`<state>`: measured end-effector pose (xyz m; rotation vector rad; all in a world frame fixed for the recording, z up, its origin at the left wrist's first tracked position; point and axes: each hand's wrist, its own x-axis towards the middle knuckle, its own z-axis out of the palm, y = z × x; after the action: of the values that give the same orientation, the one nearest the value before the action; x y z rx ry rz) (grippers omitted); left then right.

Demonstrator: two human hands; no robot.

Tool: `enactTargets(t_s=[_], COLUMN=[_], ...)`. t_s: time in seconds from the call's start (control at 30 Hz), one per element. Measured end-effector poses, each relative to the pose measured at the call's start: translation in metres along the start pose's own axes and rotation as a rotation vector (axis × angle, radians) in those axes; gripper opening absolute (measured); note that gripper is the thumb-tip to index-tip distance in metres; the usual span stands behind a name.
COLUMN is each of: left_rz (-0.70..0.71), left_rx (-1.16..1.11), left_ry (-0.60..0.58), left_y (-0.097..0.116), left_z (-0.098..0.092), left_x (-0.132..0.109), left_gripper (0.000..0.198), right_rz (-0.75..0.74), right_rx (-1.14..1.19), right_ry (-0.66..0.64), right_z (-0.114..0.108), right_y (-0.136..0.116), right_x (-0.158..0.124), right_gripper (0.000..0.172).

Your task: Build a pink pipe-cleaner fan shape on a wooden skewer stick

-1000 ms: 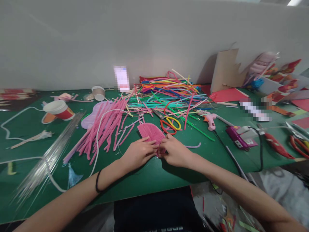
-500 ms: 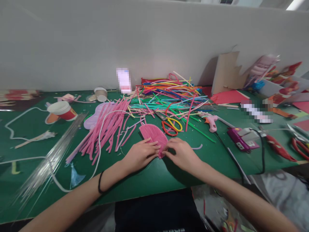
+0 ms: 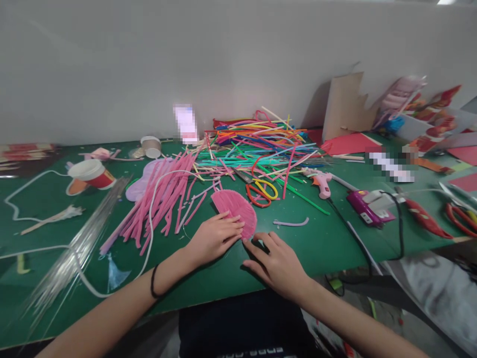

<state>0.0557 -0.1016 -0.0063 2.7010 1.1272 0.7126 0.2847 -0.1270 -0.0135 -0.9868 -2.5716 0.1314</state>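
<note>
A plain grey wall [image 3: 112, 64] is filling the upper part of the frame, running from side to side and looking slightly paler near the centre. A dark shadow [image 3: 316, 108] is falling on it right of centre. A light [image 3: 446, 2] is shining white at the upper right edge. Below, a green table [image 3: 313, 251] is spanning the frame, its thin front edge climbing towards the right. At lower right, greyish floor [image 3: 417, 325] is showing beneath it.

The left hand [image 3: 215, 235] hides part of the pink fan-shaped piece [image 3: 235, 205], and the upright screen [image 3: 186, 123] is blurred beyond reading
</note>
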Motion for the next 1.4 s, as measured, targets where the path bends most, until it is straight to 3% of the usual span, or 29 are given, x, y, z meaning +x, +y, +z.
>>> enactTargets(t_s=[0.2,0.27,0.33,0.37,0.43,0.5,0.57,0.63,0.73,0.8,0.9,0.97,1.03,1.1,1.2,1.27,1.4], left_rz=[0.003,0.031,0.002,-0.056,-0.302,-0.53,-0.679,-0.702,-0.719,-0.728,-0.796,-0.845,-0.872,-0.884,-0.91,-0.928,-0.917], left_rx=[-0.015,-0.019,-0.016,-0.008,0.021,-0.003,-0.167,-0.356,-0.547,-0.633,-0.806,-0.987,-1.119,-1.153,-1.196,-1.228,-1.199], left_ry=[0.016,0.01,0.079,0.155,0.339,0.39,0.237,0.022,-0.073,0.029,0.313,0.51,0.643,0.706,0.769,0.783,0.721], left_y=[0.0,0.001,0.0,-0.003,-0.014,-0.033,-0.056,-0.075,-0.087,-0.085,-0.08,-0.079,-0.08,-0.082,-0.083,-0.082,-0.08], left_z=[0.004,-0.003,-0.018,-0.027,-0.046,-0.057,-0.058,-0.053,-0.05,-0.057,-0.075,-0.086,-0.091,-0.087,-0.07,-0.057,-0.041], left_x=[0.0,0.0,0.0,0.0,0.002,0.008,0.017,0.028,0.04,0.039,0.03,0.024,0.023,0.023,0.023,0.02,0.012], left_gripper=[0.02,0.021,0.024,0.028,0.036,0.046,0.048,0.039,0.033,0.034,0.029,0.027,0.025,0.024,0.021,0.022,0.027], right_rz=[0.002,0.008,0.008,0.019,0.088,0.203,0.276,0.275,0.331,0.418,0.555,0.606,0.558,0.444,0.424,0.429,0.354], right_rx=[-0.036,-0.017,0.071,0.136,0.269,0.355,0.393,0.412,0.47,0.587,0.927,1.158,1.224,1.281,1.378,1.363,1.114], right_ry=[0.014,0.013,0.018,0.039,0.141,0.255,0.271,0.178,0.118,0.113,0.111,0.086,0.093,0.096,0.204,0.257,0.311], right_z=[0.003,0.0,-0.008,-0.012,-0.017,-0.018,-0.013,-0.006,0.0,0.001,0.003,0.006,0.01,0.01,0.006,0.005,0.009], right_y=[-0.001,0.0,0.002,0.004,0.009,0.013,0.015,0.017,0.021,0.024,0.028,0.03,0.033,0.038,0.047,0.052,0.061], right_x=[0.006,0.009,0.012,0.013,0.015,0.016,0.017,0.016,0.016,0.019,0.037,0.061,0.091,0.123,0.155,0.161,0.153], right_gripper=[0.038,0.036,0.032,0.029,0.026,0.028,0.029,0.029,0.031,0.035,0.045,0.05,0.052,0.051,0.054,0.056,0.054])
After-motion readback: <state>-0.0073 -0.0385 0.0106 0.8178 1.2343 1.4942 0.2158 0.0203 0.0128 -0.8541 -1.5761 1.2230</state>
